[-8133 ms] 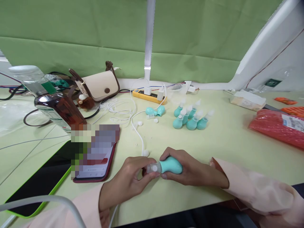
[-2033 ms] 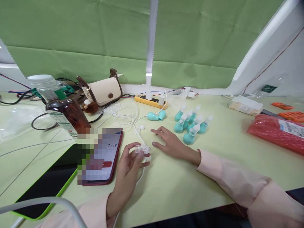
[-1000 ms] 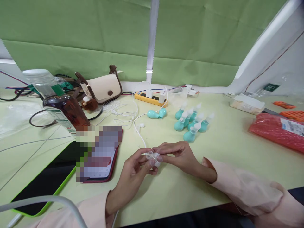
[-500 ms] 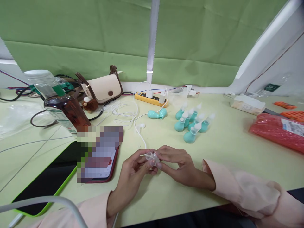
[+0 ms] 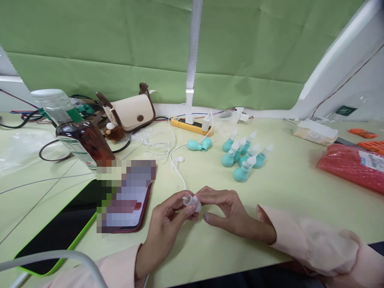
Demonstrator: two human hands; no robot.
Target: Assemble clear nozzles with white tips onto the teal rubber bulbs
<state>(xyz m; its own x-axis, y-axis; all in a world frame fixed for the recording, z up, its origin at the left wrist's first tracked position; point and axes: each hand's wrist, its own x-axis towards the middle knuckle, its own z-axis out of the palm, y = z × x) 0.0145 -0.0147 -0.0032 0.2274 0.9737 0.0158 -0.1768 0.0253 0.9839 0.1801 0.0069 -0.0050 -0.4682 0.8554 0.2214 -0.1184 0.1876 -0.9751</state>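
Observation:
Between the thumb and fingers of my left hand (image 5: 168,222) is a small clear plastic tube-like piece (image 5: 192,202) with a round open end facing me. My right hand (image 5: 229,212) reaches in from the right, its fingertips at the piece's upper right side and its thumb apart from it. Beyond my hands stand several teal squeeze bulbs with clear nozzles (image 5: 241,174), grouped on the table (image 5: 270,208). Two bare teal bulbs (image 5: 195,145) lie close together left of that group.
Two phones, one green-edged (image 5: 60,228) and one red-cased (image 5: 132,200), lie left of my hands. Behind them are a bottle of dark liquid (image 5: 87,140), a cream handbag (image 5: 132,114) and a yellow power strip (image 5: 192,126) with white cables. A red plastic package (image 5: 348,162) lies at right.
My right thumb has come away from the clear plastic piece and spread downward, while its fingertips stay by the piece. My left hand keeps its hold.

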